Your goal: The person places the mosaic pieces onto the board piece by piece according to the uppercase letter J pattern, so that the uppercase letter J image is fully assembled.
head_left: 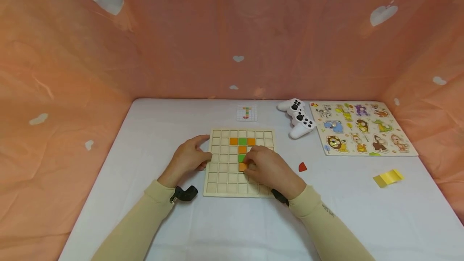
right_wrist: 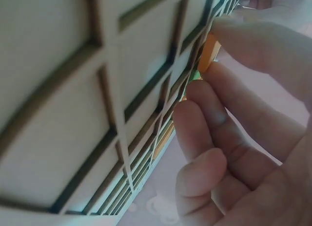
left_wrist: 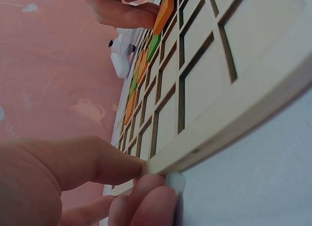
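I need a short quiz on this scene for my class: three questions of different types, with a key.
1. Multiple choice: what colour is the tile held by the right-hand grip? a) green b) orange c) blue

2. True or false: the red wedge lies on the table, off the grid board.

3. Fill in: the white controller lies between the pattern card and the ____.

Key: 1 b, orange; 2 true; 3 animal puzzle.

Beige left sleeve [head_left: 130, 220] and right sleeve [head_left: 335, 228], black gear at both wrists
I see plain cloth down to banded cuffs [head_left: 159, 191], with dark lettering [head_left: 328, 210] on the right forearm too small for me to read; a curved black wrist unit [head_left: 187, 193] shows at the left, another [head_left: 280, 197] partly hidden.
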A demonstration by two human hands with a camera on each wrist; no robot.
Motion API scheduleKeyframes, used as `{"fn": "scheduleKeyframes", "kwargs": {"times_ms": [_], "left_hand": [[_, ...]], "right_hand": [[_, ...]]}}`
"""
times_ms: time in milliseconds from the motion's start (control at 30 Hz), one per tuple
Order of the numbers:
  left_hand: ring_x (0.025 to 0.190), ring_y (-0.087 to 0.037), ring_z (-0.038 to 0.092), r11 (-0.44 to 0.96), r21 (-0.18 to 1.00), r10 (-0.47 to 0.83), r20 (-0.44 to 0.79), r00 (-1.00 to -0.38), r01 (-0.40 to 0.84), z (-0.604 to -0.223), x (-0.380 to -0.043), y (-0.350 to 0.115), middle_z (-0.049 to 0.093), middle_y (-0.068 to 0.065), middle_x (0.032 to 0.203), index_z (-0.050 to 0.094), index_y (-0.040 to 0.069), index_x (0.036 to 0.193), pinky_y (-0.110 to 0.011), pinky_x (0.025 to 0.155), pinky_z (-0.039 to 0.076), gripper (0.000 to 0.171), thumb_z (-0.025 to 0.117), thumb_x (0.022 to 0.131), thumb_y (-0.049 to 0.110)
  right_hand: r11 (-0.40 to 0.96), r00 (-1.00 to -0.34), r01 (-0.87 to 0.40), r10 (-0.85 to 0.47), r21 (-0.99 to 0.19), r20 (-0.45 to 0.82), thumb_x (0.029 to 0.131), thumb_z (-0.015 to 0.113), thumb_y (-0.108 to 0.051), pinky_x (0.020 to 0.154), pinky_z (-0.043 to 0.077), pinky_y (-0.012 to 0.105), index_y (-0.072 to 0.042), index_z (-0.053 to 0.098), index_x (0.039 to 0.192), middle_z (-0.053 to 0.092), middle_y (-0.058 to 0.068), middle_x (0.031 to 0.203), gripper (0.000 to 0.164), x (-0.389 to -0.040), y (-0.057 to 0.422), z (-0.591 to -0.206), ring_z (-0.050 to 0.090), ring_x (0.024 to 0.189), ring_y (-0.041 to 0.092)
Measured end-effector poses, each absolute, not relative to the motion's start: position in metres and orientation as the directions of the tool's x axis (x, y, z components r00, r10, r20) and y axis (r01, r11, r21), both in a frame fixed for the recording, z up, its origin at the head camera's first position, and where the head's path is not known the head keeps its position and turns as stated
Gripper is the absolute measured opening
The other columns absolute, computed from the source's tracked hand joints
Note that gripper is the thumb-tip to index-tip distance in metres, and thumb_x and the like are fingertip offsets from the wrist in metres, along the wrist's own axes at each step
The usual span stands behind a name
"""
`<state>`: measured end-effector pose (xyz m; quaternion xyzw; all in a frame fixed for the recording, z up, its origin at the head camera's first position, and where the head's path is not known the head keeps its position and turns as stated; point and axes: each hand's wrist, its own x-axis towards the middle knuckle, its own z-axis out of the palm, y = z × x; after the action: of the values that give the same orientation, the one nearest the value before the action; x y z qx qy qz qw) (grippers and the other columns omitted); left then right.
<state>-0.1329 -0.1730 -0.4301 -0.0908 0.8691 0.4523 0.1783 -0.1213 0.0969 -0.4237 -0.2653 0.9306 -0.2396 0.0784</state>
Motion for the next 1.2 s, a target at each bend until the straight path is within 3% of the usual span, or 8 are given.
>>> {"fn": "scheduleKeyframes", "kwargs": {"times_ms": [833, 1200], "left_hand": [[0.060, -0.015, 0.067, 0.580, 0.764, 0.029, -0.367, -0.930, -0.283, -0.4294, -0.1313, -0.1764, 0.071, -0.006, 0.074, 0.049, 0.017, 0.162, -0.027, 0.062, 0.059, 0.072, 0.072, 0.094, 0.013], [0.060, -0.015, 0.067, 0.581, 0.765, 0.031, -0.362, -0.932, -0.278, -0.4317, -0.1327, -0.1765, 0.071, -0.006, 0.073, 0.050, 0.018, 0.161, -0.027, 0.062, 0.059, 0.071, 0.072, 0.094, 0.014]], "right_hand": [[0.736, -0.831, -0.498, -0.557, -0.458, 0.008, 0.090, 0.084, -0.019, 0.084, 0.058, 0.034, -0.013, 0.083, 0.102, 0.069, -0.003, 0.098, 0.013, -0.1185, 0.0951, -0.4227, 0.064, 0.092, 0.014], [0.746, -0.839, -0.478, -0.545, -0.464, -0.011, 0.090, 0.079, -0.016, 0.085, 0.058, 0.033, -0.013, 0.083, 0.102, 0.069, -0.003, 0.097, 0.013, -0.1201, 0.0968, -0.4216, 0.062, 0.091, 0.014]]}}
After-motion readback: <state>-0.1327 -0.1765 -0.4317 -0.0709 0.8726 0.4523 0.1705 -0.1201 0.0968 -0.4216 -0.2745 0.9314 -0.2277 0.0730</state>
